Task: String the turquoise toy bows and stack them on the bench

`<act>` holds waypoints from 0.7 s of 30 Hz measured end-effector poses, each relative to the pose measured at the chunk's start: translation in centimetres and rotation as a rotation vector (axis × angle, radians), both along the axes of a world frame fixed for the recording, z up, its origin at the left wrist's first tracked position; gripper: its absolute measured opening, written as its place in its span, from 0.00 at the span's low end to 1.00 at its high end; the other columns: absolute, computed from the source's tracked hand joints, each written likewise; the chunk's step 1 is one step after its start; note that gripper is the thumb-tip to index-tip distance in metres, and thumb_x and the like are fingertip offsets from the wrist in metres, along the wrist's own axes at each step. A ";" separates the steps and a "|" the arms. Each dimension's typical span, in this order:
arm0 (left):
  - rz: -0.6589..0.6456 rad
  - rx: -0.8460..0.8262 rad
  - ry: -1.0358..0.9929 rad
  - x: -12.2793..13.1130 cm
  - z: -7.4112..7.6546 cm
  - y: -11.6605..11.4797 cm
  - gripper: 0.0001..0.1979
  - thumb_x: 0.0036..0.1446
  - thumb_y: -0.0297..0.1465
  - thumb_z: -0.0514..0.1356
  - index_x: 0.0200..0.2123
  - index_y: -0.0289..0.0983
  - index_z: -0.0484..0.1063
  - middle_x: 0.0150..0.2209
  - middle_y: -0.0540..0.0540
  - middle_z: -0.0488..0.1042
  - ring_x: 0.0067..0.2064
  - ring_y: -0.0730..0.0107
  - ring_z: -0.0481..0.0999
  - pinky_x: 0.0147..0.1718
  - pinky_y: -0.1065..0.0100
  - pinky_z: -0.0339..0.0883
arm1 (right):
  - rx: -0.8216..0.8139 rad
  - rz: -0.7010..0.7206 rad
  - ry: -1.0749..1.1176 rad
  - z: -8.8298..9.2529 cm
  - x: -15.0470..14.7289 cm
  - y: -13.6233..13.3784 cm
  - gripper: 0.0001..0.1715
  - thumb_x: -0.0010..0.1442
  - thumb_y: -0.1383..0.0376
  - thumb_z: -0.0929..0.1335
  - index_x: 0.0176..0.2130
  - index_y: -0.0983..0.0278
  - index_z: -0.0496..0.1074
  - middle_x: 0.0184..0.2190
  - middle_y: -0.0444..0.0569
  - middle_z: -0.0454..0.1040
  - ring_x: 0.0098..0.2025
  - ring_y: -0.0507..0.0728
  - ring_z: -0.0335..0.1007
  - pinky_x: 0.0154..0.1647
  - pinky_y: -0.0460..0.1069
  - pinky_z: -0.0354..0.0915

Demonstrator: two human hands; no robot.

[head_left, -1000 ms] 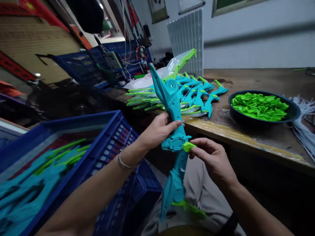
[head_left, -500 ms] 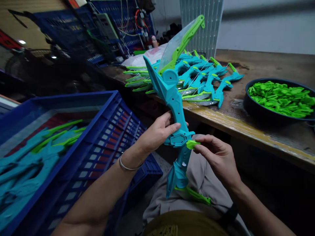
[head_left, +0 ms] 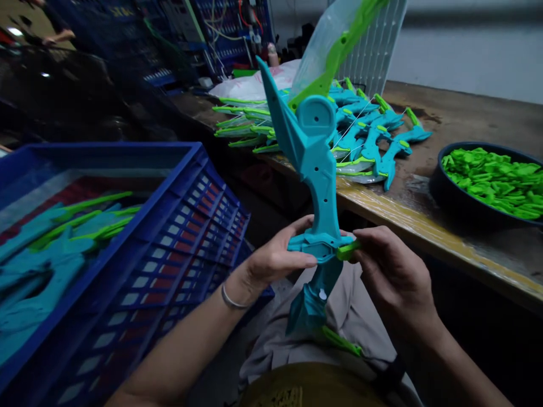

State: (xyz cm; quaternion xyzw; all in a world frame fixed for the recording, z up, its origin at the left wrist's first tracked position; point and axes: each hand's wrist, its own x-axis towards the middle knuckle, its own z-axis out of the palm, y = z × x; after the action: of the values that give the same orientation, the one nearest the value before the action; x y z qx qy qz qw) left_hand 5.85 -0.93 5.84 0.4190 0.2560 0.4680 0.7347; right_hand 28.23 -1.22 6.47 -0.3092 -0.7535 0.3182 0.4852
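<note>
A teal toy bow (head_left: 324, 186) with lime-green limbs stands tilted upright over my lap. My left hand (head_left: 280, 254) is closed around its middle grip, thumb lying across the front beside a hexagonal recess. Between the thumb and fingers of my right hand (head_left: 392, 274) is a small lime-green plastic piece (head_left: 348, 250), held against the right edge of the bow's centre. The bow's upper limb carries a clear plastic film. Its lower limb (head_left: 341, 341) reaches down over my trousers. My right fingertips are partly hidden behind the piece.
A blue plastic crate (head_left: 178, 226) at left holds several teal and green bows (head_left: 55, 265). More bows (head_left: 373, 141) are piled on the workbench (head_left: 462, 113), near a dark round basin (head_left: 445, 192) of small green pieces (head_left: 496, 178). At far upper left, another person's arm (head_left: 61, 37) shows.
The bow has come up closer and more upright. My left hand has shifted down to its centre, and my right hand has turned the green piece against the bow's edge.
</note>
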 end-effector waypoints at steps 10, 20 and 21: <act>0.165 0.047 0.041 4.1 -1.4 -0.7 0.22 0.60 0.45 0.69 0.51 0.37 0.75 0.48 0.40 0.81 0.50 0.55 0.81 0.52 0.58 0.73 | 0.124 -0.135 -0.162 3.0 2.6 -1.6 0.16 0.71 0.76 0.64 0.50 0.59 0.76 0.43 0.46 0.71 0.43 0.49 0.72 0.41 0.42 0.71; -0.344 0.145 0.434 3.7 4.8 4.0 0.17 0.49 0.29 0.71 0.41 0.35 0.72 0.38 0.47 0.79 0.40 0.64 0.77 0.43 0.64 0.71 | 0.304 -0.165 -0.359 6.8 5.9 -1.8 0.10 0.68 0.75 0.70 0.45 0.61 0.76 0.44 0.45 0.78 0.44 0.49 0.76 0.45 0.42 0.71; -0.386 0.135 0.447 4.0 4.4 3.9 0.16 0.49 0.29 0.71 0.40 0.36 0.72 0.37 0.48 0.78 0.40 0.64 0.77 0.43 0.63 0.71 | 0.303 -0.133 -0.380 6.8 6.0 -1.9 0.11 0.69 0.76 0.69 0.45 0.62 0.76 0.44 0.46 0.77 0.44 0.49 0.76 0.45 0.42 0.71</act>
State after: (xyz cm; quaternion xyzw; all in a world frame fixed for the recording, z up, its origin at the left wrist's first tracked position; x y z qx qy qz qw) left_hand 9.82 2.93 10.20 0.6003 0.2951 0.2317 0.7063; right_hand 34.26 -3.13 13.22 -0.3360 -0.8483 0.1049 0.3955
